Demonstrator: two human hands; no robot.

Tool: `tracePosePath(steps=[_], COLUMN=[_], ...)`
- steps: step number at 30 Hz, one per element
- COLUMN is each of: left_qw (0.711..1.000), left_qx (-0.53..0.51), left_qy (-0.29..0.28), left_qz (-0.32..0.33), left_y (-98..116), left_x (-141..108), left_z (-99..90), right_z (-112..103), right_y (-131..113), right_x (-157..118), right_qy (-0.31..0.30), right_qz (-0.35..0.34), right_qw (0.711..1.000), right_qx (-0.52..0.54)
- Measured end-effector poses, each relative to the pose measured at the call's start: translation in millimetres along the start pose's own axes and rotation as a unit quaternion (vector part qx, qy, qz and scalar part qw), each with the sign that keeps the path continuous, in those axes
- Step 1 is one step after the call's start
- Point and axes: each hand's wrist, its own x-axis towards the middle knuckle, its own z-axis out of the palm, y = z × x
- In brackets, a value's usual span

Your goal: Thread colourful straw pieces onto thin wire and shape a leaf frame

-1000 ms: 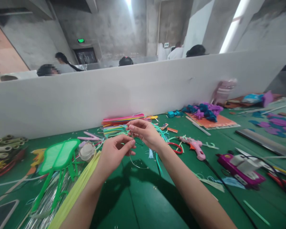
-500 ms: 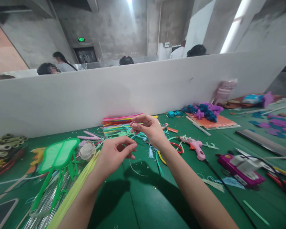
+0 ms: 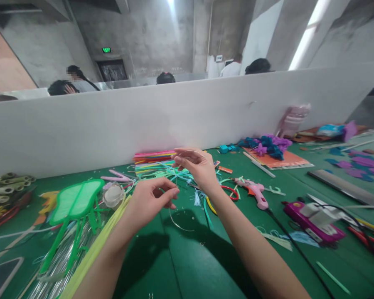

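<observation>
A thin, pale wire (image 3: 181, 228) curves down below my left hand (image 3: 154, 197), whose thumb and index finger pinch it. Higher and to the right, my right hand (image 3: 195, 165) has its thumb and fingertips pressed together on the same thin strand, part of which arcs over the fingers. Both hands are above the green table (image 3: 187, 265). Behind them lie a stack of coloured strips (image 3: 152, 157) and a tangle of light blue and green pieces (image 3: 162, 169). A small light blue tassel (image 3: 197, 198) rests just below my right wrist.
At left are a green winged frame (image 3: 77, 201), yellow strips (image 3: 96, 249) and bamboo-like tubes (image 3: 6, 192). A pink glue gun (image 3: 254, 192), a purple power strip (image 3: 314, 222) and a black cable lie right. A white partition (image 3: 112, 128) stands behind; people are beyond it.
My right hand has shifted slightly up, and the strand now shows arcing over its fingers. My left hand stays nearly still. Beyond the partition, a person's hand has come up to a head.
</observation>
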Motion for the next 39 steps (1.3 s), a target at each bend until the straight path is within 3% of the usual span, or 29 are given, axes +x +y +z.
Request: tracePosePath(steps=[6,9,14,19,30,34,39], left_qw=[1.0,0.999,0.988,0.981,0.979,0.986,0.979], left_qx=[0.0,-0.038,-0.141,-0.173,-0.17,-0.13,-0.083], left_qy=[-0.021,-0.022,0.058,0.088,0.109,0.101,0.183], left_qz=[-0.013,-0.021,-0.023,-0.015,-0.032,-0.033,0.015], left_y=[1.1,-0.7,-3.6,-1.6,-0.2,-2.5,-5.2], left_x=[-2.2,-0.5,4.0,4.2,4.9,5.8,5.3], left_z=[-0.3,-1.9,-5.9,-3.2,-3.2,-4.9,-6.9], right_z=[1.1,3.1,8.5,14.3,18.3,16.2,17.8], right_y=[1.0,-0.3,-7.1,-9.2,0.0,-4.7,-5.1], right_x=[0.5,-0.7,-6.7,-10.8,-9.9,-10.4,-12.3], right_qy=[0.041,0.031,-0.038,-0.039,0.055,0.041,0.005], right_qz=[-0.026,-0.019,0.005,0.0,-0.079,-0.074,-0.033], right_qw=[0.999,0.999,0.997,0.997,0.995,0.996,0.999], right_qx=[0.016,0.035,0.062,0.062,0.022,0.02,0.042])
